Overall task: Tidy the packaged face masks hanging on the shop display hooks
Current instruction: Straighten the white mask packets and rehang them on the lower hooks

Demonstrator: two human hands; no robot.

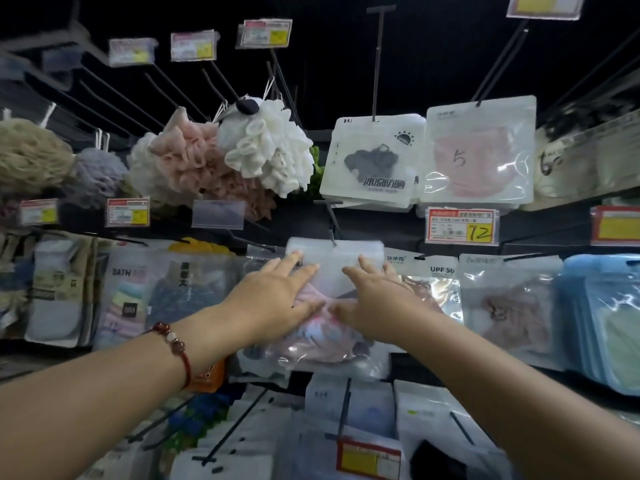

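Both hands lie flat on the front mask pack [337, 271], which hangs from a hook [333, 233] at 12 o'clock from the fingertips. The left hand [277, 299] is at 9 o'clock on it and the right hand [377, 299] at 3, equally near, fingers straight and pressing, gripping nothing. The pack is a clear-and-frosted pouch with a pink mask inside, its long axis vertical, slightly skewed.
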